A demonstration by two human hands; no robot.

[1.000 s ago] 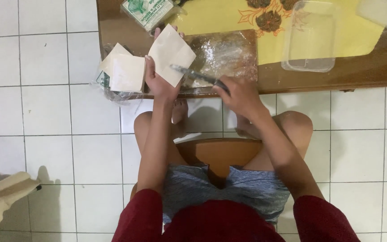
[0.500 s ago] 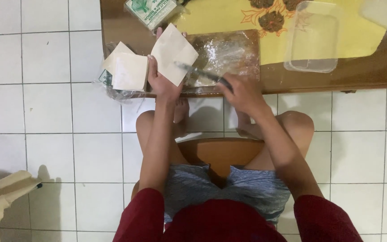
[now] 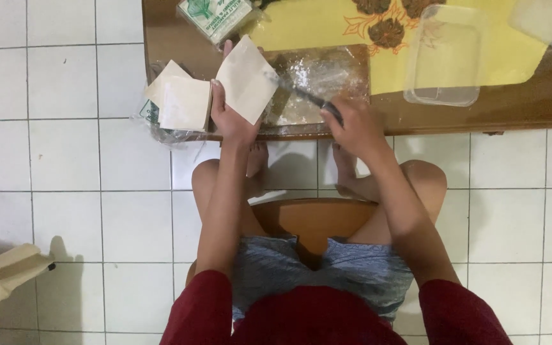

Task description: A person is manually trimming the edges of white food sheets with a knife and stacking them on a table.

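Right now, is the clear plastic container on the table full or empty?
Empty: the clear plastic container shows only the yellow mat through its bottom, nothing inside.

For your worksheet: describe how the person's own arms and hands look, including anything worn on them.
Both arms are bare from above the elbow down, with short dark red sleeves at the top. The left hand and right hand are bare: no gloves, and no rings, watch or bracelets visible.

wrapper stack (image 3: 183, 102) left of board (image 3: 327, 83) | tub (image 3: 445, 61) right, on table (image 3: 531, 108)
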